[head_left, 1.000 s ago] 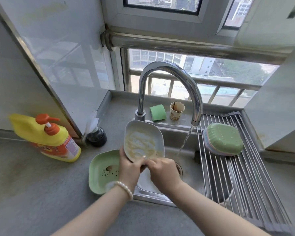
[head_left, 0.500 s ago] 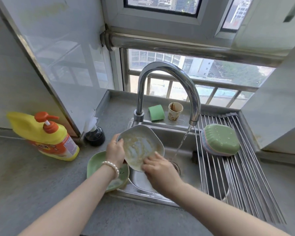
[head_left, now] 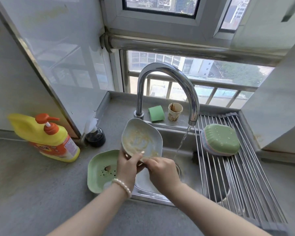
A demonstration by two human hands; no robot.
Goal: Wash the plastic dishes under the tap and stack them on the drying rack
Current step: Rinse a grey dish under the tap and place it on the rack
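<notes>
We hold a pale blue dish [head_left: 140, 138] tilted up over the left part of the sink [head_left: 174, 140], its smeared inside facing us. Our left hand [head_left: 127, 165] grips its near left rim, thumb over the edge. Our right hand [head_left: 162, 169] has curled fingers at the near rim; whether they pinch it, we cannot tell. Water runs from the tap [head_left: 169, 87] just right of the dish, not onto it. A dirty green dish [head_left: 101, 171] lies on the counter [head_left: 32, 193] left of the sink, partly under our left wrist. Far right, upturned dishes [head_left: 220, 139] are stacked on the drying rack [head_left: 242, 184]. A yellow soap bottle [head_left: 46, 137] stands far left; a green sponge [head_left: 156, 113] and a paper cup [head_left: 175, 111] sit behind the sink.
</notes>
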